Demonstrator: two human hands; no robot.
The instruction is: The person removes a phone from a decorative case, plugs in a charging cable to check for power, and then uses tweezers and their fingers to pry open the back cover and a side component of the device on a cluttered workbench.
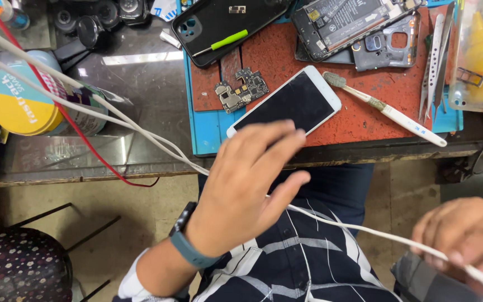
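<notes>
My left hand [247, 184] hovers just below the table edge, fingers spread, nothing in it, a blue-grey watch band on its wrist. Its fingertips lie close to the lower end of a white phone [286, 103] with a dark screen, which rests at an angle on the red mat [359, 112]. My right hand [468, 232] at the lower right is closed on a white cable [359, 229]. That cable runs under my left hand, up across the glass table to the far left.
On the mat lie a small circuit board [240, 89], a black phone back cover [225, 25] with a green-handled tool, an opened phone frame [353, 28], tweezers [434, 59] and a worn toothbrush [387, 109]. A round tin [23, 100] and red wire sit left. A dotted stool [20, 265] stands below.
</notes>
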